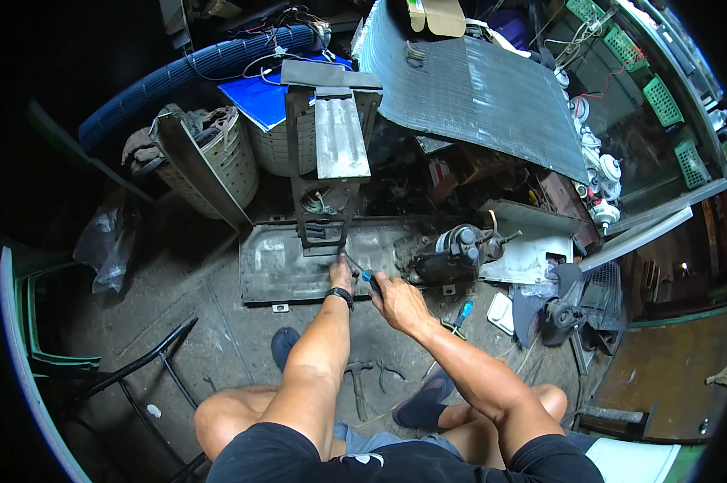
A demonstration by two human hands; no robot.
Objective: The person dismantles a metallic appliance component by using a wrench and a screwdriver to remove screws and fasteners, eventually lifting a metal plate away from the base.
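My right hand [402, 303] is closed round the black-and-blue handle of a screwdriver [366, 275]. Its shaft slants up and left toward the foot of an upright metal frame [300, 137]. At that foot my left hand [341, 276] has its fingers bunched near the shaft's tip; what they pinch is too small to make out. The frame stands on a dirty grey metal base pan [271, 270] on the floor. A black compressor [452, 251] is on the pan's right end. A ridged metal plate [341, 133] is at the frame's upper part.
A hammer [359, 382], pliers [391, 374] and another blue-handled tool [463, 314] lie between my feet and the pan. A fan motor [561, 318] sits at right. Behind are a large finned coil [484, 88] and a basket [226, 169]. A black tubular frame [166, 358] stands at left.
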